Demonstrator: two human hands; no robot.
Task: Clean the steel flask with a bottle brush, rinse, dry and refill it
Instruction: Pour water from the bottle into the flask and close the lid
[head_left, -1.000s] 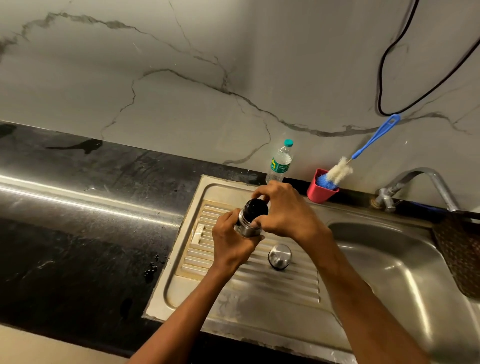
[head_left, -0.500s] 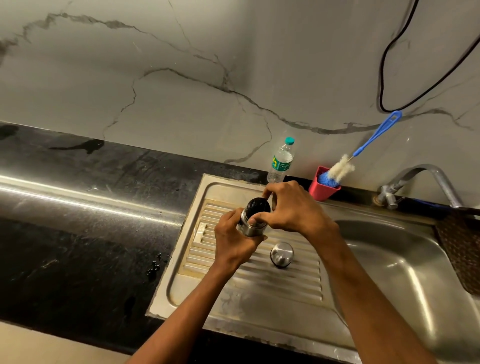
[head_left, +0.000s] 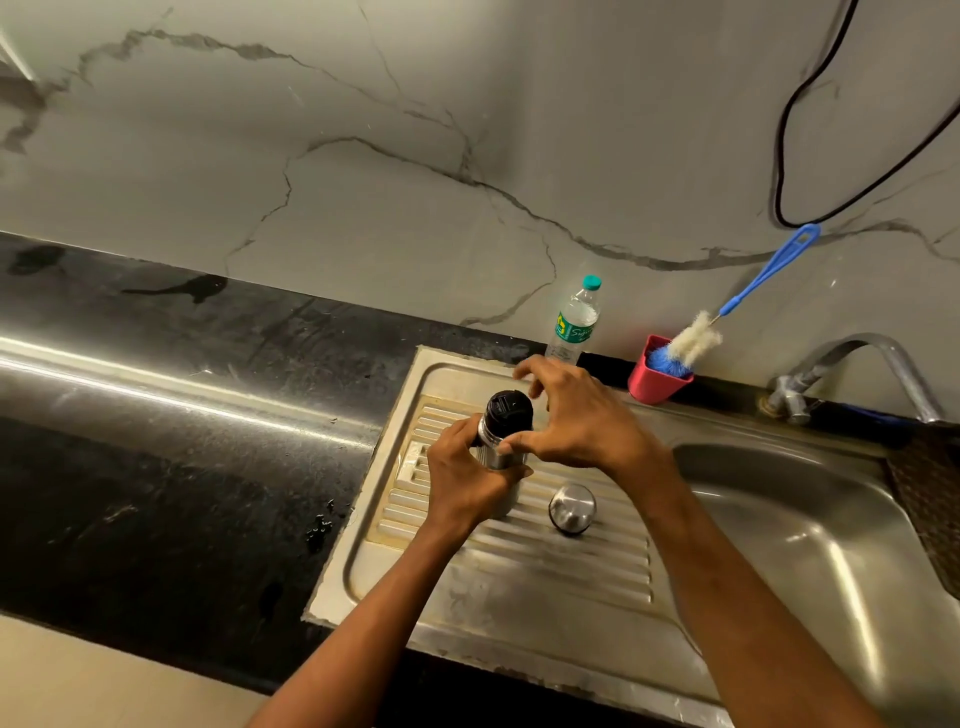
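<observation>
From the head view we look down on the draining board (head_left: 519, 577) of a steel sink, and the steel flask (head_left: 501, 447) stands upright on its ribs, out of the basin, where our left hand (head_left: 467, 478) can brace it against something solid. That hand's fingers are curled round the flask's body just below the black stopper (head_left: 510, 410), holding it steady, we judge, so the top can be turned without the body spinning. Our right hand (head_left: 576, 421) arches over the stopper with fingers spread and curved; the thumb sits by the flask's neck, the fingertips clear of the stopper, so it grips nothing right now. The steel cap (head_left: 571, 506) sits on the board just to the right, well inside the rim where it cannot roll off. The bottle brush (head_left: 696, 345) leans head-down in a red cup (head_left: 657, 382) against the wall, near our right hand. A plastic water bottle (head_left: 574, 325) stands behind the flask by the wall, likely for the refill. The basin (head_left: 810, 525) lies open to the right under the tap (head_left: 862, 358); to the left the dark worktop (head_left: 171, 431) runs wide, with a few droplets near the sink's edge.
</observation>
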